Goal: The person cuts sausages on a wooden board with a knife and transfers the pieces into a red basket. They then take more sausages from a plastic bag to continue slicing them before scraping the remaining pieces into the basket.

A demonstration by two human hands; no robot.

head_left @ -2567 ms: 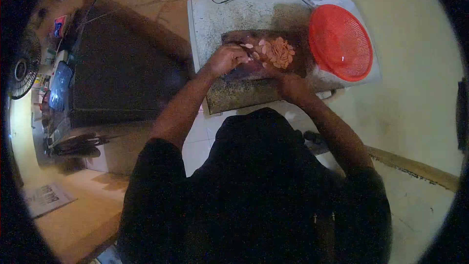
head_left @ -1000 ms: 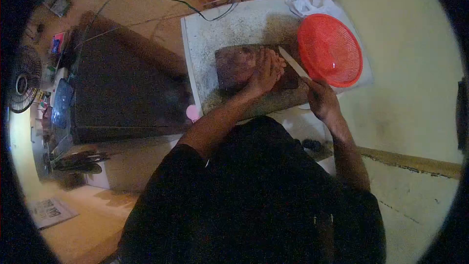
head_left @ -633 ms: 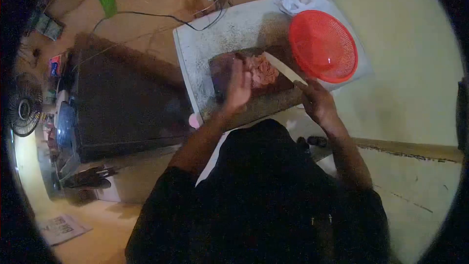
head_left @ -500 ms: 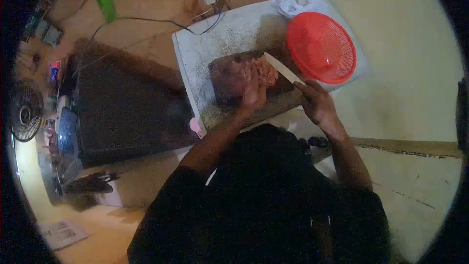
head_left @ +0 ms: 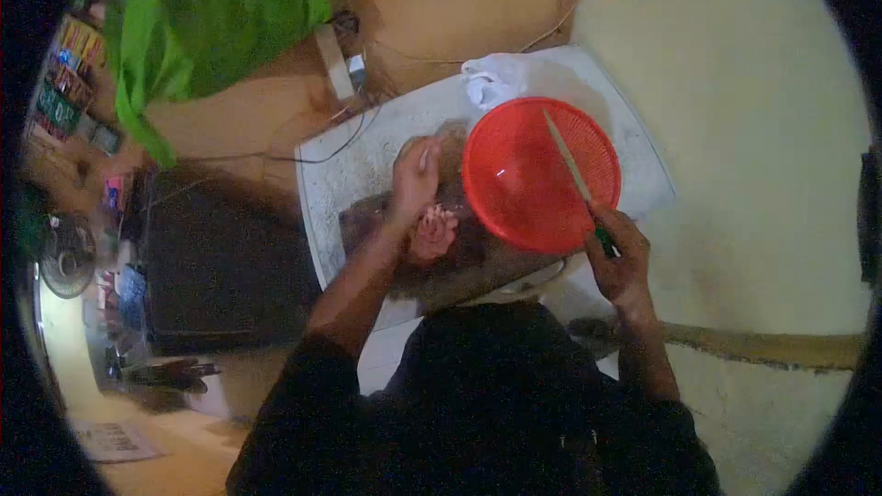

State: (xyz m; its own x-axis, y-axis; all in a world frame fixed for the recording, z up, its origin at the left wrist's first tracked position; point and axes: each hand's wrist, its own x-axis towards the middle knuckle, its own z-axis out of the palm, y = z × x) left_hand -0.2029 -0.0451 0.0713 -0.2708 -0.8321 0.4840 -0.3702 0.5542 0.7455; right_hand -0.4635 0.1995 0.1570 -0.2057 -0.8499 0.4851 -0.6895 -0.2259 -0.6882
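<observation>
My right hand (head_left: pixel 621 257) grips a knife (head_left: pixel 571 161) by its green and dark handle. The blade points away from me, over the inside of a red plastic basket (head_left: pixel 478 207). My left hand (head_left: pixel 417 174) is above the far part of a dark cutting board (head_left: pixel 367 220), its fingers curled; whether anything is in them is hidden. Just below that hand, nearer to me, a heap of pinkish cut meat (head_left: pixel 434 234) lies on the board, apart from the basket.
The board and basket rest on a white, speckled tabletop (head_left: pixel 317 193). A white plastic bag (head_left: pixel 491 81) lies behind the basket. Cables and a power plug (head_left: pixel 356 64) are past the far edge, near a green cloth (head_left: pixel 220 28). A large dark box (head_left: pixel 230 262) stands left; a wall (head_left: pixel 735 129) rises right.
My left hand has come off the meat and moved toward the board's far side. The knife has swung right, from beside the meat to over the basket. The view has shifted.
</observation>
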